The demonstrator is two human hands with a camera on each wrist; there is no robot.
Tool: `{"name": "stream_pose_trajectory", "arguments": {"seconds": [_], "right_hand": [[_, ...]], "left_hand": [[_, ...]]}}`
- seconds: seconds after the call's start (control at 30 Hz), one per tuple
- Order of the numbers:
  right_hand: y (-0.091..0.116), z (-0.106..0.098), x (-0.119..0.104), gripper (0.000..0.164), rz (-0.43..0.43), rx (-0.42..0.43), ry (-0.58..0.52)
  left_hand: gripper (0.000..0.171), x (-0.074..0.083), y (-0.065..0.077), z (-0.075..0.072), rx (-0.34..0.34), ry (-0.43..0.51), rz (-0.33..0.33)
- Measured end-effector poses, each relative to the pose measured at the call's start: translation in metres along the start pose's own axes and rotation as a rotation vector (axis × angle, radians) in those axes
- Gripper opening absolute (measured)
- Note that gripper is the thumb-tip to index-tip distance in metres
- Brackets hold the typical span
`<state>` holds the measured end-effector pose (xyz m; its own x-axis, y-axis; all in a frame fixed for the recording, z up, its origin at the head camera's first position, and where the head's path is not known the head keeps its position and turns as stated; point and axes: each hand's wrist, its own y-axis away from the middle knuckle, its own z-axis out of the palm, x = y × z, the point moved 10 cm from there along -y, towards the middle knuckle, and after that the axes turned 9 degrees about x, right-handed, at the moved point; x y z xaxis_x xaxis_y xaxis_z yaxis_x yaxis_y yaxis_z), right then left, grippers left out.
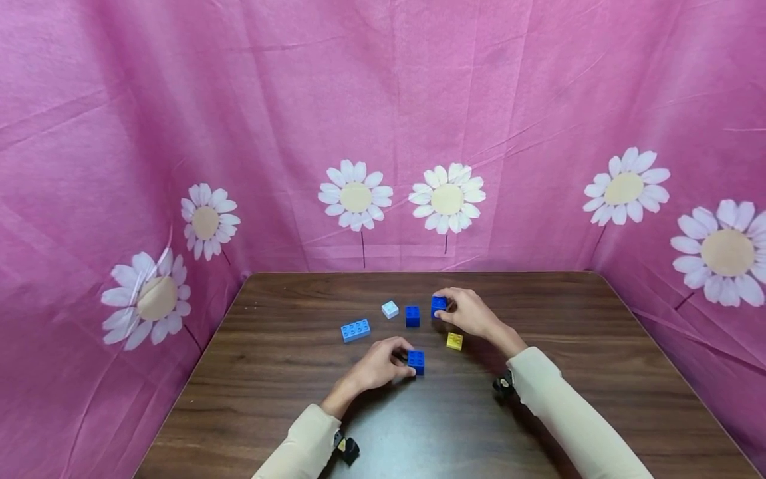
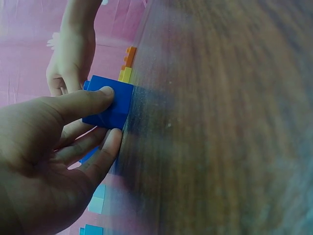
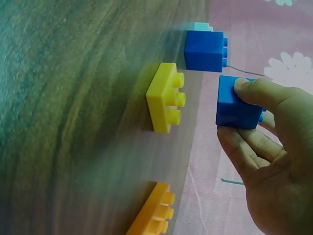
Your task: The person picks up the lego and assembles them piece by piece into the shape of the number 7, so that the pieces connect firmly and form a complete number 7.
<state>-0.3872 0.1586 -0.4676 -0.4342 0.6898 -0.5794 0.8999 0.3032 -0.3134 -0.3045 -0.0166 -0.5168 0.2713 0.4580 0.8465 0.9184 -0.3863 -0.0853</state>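
Note:
My left hand (image 1: 380,364) pinches a dark blue toy building brick (image 1: 415,362) on the near side of the group, thumb on one face and fingers on another. Farther back, my right hand (image 1: 473,313) grips a second dark blue brick (image 3: 237,105) between thumb and fingers, its base raised off the tabletop in the right wrist view. A third dark blue brick (image 1: 412,317) stands just left of it, studs up. Between the hands lies a low yellow brick (image 1: 455,341). An orange brick (image 3: 154,210) shows in the wrist views, hidden in the head view.
A long light blue brick (image 1: 356,330) and a small pale blue brick (image 1: 390,309) lie on the left of the group. Everything rests on a dark wooden table (image 1: 269,399). Pink cloth (image 1: 395,100) with daisies hangs behind and along both sides.

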Motion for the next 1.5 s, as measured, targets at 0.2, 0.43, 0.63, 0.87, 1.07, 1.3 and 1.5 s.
{"name": "stream_pose_trajectory", "arguments": {"seconds": [0.2,0.43,0.63,0.87,1.07,1.3,1.5], "right_hand": [[0.004,-0.004,-0.007,0.045,-0.028,0.014,0.002],[0.010,-0.009,-0.020,0.045,-0.071,0.035,0.014],[0.016,-0.013,-0.034,0.045,-0.086,0.035,0.013],[0.019,-0.017,-0.048,0.047,-0.089,0.038,0.013],[0.023,-0.018,-0.062,0.047,-0.106,0.020,0.036],[0.028,-0.018,-0.075,0.046,-0.142,0.006,0.049],[0.033,-0.015,-0.083,0.047,-0.127,-0.032,0.016]], "left_hand": [[0.032,0.001,0.001,0.000,-0.002,0.005,-0.002],[0.032,0.000,0.001,0.001,-0.008,0.000,-0.011],[0.031,0.001,0.001,0.002,-0.016,0.005,-0.009],[0.032,0.001,0.000,0.001,-0.010,0.007,-0.017],[0.032,-0.001,0.000,0.001,-0.011,0.003,-0.028],[0.033,-0.001,0.001,0.000,-0.011,-0.011,-0.022],[0.034,0.000,0.000,-0.001,-0.003,-0.010,0.000]]}}
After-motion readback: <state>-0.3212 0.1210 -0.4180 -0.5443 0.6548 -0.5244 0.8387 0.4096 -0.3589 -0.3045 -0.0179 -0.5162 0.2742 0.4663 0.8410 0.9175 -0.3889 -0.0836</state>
